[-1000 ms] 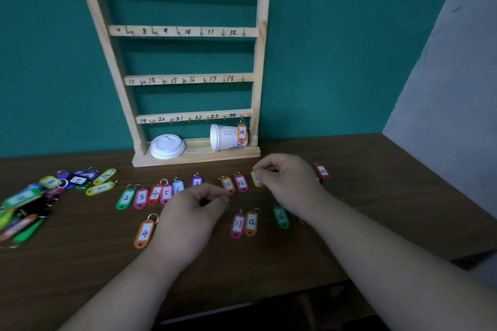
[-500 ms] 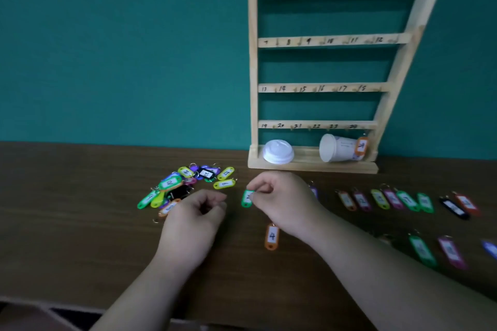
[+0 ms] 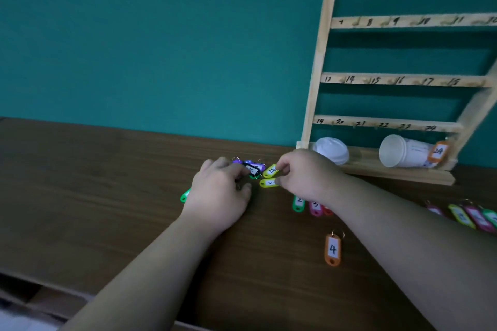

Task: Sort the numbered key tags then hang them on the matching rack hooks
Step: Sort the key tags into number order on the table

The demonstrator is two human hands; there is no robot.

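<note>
A small pile of key tags [image 3: 252,168], purple, black and green, lies on the brown table [image 3: 107,196]. My left hand [image 3: 220,193] lies curled over the pile with its fingertips at a black tag; whether it holds one is hidden. My right hand [image 3: 304,174] pinches the end of a yellow tag [image 3: 269,171]; a second yellow tag [image 3: 268,183] lies just below it. A green tag 2 [image 3: 298,203] and a pink tag 3 [image 3: 315,207] lie beside my right wrist. An orange tag 4 [image 3: 333,249] lies alone, nearer to me. The wooden rack [image 3: 318,62] has numbered hooks.
An orange tag 24 [image 3: 437,152] hangs at the rack's bottom right. A white paper cup [image 3: 400,154] lies on its side on the rack's base, next to a white lid [image 3: 332,149]. More sorted tags [image 3: 462,216] lie in a row at the right. A green tag [image 3: 185,195] pokes out left of my left hand.
The view has swung left and closer. Both hands moved left from the sorted row to the unsorted pile; my right hand now pinches a yellow tag there.
</note>
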